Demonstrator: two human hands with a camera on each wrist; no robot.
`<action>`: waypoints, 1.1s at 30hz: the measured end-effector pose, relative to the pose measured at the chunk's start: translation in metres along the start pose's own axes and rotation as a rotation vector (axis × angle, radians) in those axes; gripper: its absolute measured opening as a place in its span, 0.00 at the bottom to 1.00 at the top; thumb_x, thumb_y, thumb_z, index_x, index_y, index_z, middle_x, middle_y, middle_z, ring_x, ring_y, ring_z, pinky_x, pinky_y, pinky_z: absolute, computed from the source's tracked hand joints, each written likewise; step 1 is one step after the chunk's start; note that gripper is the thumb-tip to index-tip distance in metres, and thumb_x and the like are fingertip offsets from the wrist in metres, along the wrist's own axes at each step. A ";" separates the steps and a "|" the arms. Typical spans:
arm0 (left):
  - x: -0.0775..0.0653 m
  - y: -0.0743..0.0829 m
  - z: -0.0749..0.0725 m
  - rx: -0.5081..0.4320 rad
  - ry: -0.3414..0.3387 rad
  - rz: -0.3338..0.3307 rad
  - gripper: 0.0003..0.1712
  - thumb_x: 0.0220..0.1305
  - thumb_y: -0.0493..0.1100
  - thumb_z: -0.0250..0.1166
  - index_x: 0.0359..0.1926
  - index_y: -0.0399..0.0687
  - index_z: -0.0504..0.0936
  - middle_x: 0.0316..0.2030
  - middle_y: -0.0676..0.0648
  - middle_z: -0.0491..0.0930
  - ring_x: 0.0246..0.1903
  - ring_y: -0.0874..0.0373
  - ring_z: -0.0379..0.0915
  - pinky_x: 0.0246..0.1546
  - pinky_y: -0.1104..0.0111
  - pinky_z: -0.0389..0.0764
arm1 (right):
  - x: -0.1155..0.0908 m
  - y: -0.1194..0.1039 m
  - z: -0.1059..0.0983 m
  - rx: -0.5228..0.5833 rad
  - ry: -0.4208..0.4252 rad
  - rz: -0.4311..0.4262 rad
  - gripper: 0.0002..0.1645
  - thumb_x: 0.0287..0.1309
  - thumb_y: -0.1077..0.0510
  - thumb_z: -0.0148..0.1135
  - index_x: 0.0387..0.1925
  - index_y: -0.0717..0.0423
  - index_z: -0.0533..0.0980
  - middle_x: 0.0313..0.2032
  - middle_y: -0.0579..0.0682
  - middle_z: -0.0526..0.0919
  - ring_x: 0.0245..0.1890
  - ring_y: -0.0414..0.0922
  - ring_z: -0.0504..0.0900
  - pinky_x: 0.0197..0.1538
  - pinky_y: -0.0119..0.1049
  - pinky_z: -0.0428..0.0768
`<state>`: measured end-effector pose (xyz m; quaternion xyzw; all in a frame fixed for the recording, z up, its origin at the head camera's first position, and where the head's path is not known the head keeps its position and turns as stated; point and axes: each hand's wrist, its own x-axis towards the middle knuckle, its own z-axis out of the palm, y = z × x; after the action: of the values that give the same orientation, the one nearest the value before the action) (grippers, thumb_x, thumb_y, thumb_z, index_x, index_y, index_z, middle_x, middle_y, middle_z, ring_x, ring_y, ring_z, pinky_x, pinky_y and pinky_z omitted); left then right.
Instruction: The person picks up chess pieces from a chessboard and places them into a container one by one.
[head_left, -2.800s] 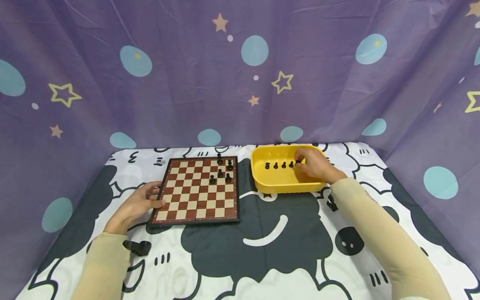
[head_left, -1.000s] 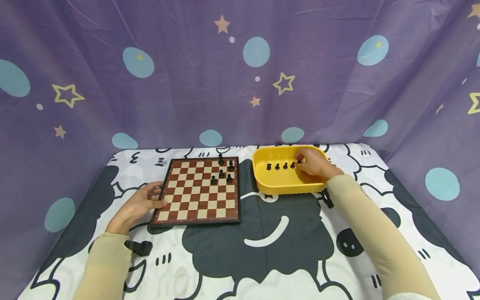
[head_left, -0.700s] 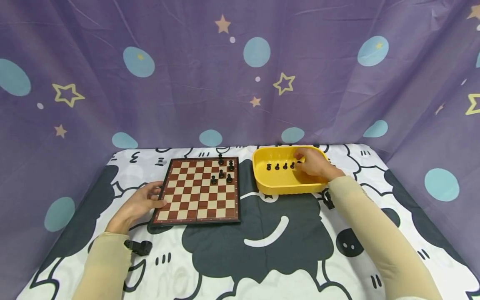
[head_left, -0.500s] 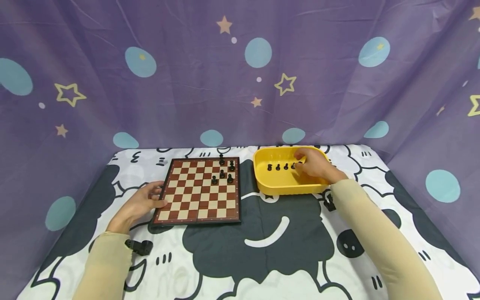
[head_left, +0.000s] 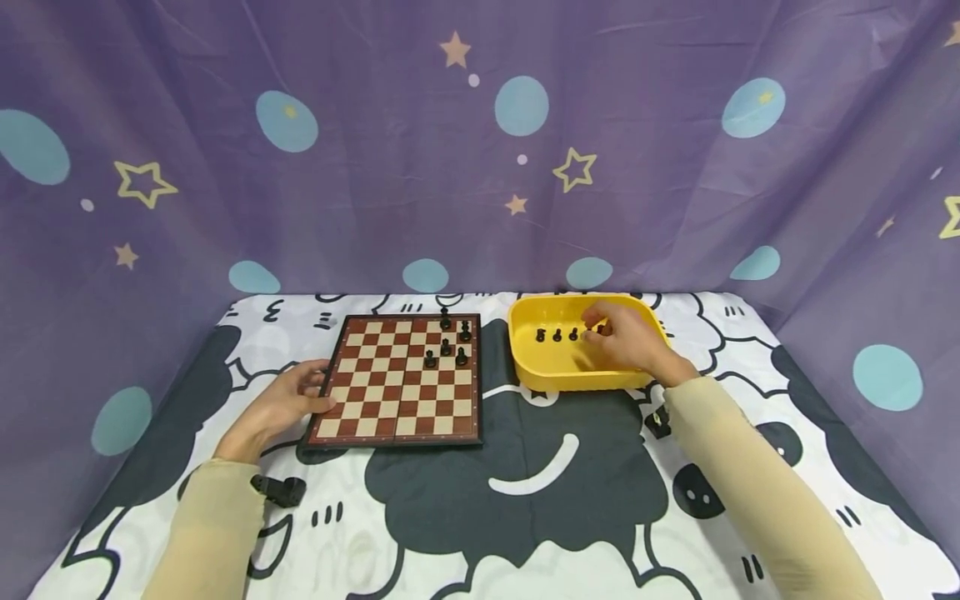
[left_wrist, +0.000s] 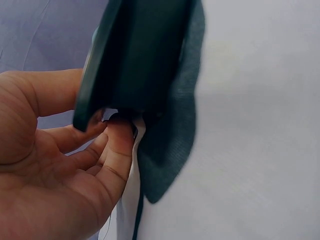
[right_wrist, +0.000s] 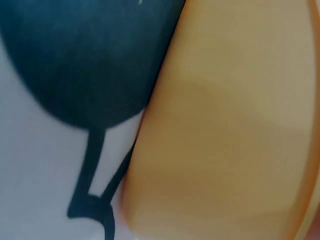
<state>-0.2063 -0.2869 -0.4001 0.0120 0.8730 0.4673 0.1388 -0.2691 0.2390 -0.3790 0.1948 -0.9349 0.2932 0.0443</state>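
My left hand (head_left: 281, 408) grips the near left edge of the chessboard (head_left: 365, 364), thumb on top and fingers beneath. In the left wrist view, this hand (left_wrist: 65, 160) has the board's dark edge (left_wrist: 135, 60) between thumb and fingers. Several black chess pieces, among them a pawn (head_left: 430, 360), stand at the board's right side. My right hand (head_left: 630, 337) is inside the yellow tray (head_left: 570, 381), its thumb and index finger parted around a black piece (head_left: 600, 330) at the right end of a row. Further left in that row stands another black piece (head_left: 557, 336).
The tray stands right of the board on a cartoon-print cloth (head_left: 525, 533). Behind both hangs a purple curtain (head_left: 420, 192). Straps with black cameras, such as the left one (head_left: 281, 492), sit at the wrists. The tray's outer wall (right_wrist: 215, 120) fills much of the right wrist view.
The right hand's thumb and index finger have parted and lifted slightly, showing the rightmost piece in the row between them. The left hand and chessboard hold still; the head view has shifted a little.
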 end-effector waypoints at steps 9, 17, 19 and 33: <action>0.002 0.002 -0.002 0.015 -0.002 -0.004 0.49 0.58 0.39 0.67 0.73 0.36 0.49 0.62 0.30 0.60 0.57 0.37 0.63 0.54 0.46 0.66 | -0.010 -0.017 0.005 0.039 0.034 -0.055 0.15 0.60 0.52 0.63 0.45 0.56 0.79 0.41 0.48 0.82 0.33 0.45 0.77 0.38 0.41 0.76; 0.002 0.001 0.001 0.003 0.003 -0.006 0.48 0.58 0.37 0.67 0.73 0.35 0.48 0.61 0.30 0.61 0.55 0.39 0.67 0.52 0.48 0.68 | -0.015 -0.032 0.009 0.042 0.041 -0.106 0.15 0.61 0.50 0.63 0.46 0.54 0.79 0.42 0.50 0.82 0.32 0.45 0.76 0.37 0.40 0.75; 0.002 0.001 0.001 0.007 0.007 -0.002 0.48 0.58 0.37 0.67 0.73 0.35 0.49 0.61 0.29 0.61 0.54 0.39 0.67 0.52 0.48 0.68 | -0.015 -0.035 0.010 0.051 0.039 -0.104 0.16 0.61 0.49 0.62 0.46 0.54 0.79 0.42 0.49 0.82 0.32 0.45 0.76 0.37 0.40 0.76; 0.001 -0.001 0.000 -0.002 0.010 -0.001 0.49 0.57 0.37 0.68 0.72 0.34 0.49 0.61 0.29 0.60 0.55 0.39 0.64 0.52 0.49 0.68 | -0.015 -0.054 0.022 0.070 0.056 -0.155 0.16 0.60 0.52 0.64 0.46 0.55 0.79 0.42 0.51 0.81 0.32 0.43 0.75 0.36 0.39 0.76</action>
<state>-0.2068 -0.2868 -0.4010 0.0094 0.8732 0.4683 0.1347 -0.2338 0.1903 -0.3715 0.2596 -0.9047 0.3265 0.0861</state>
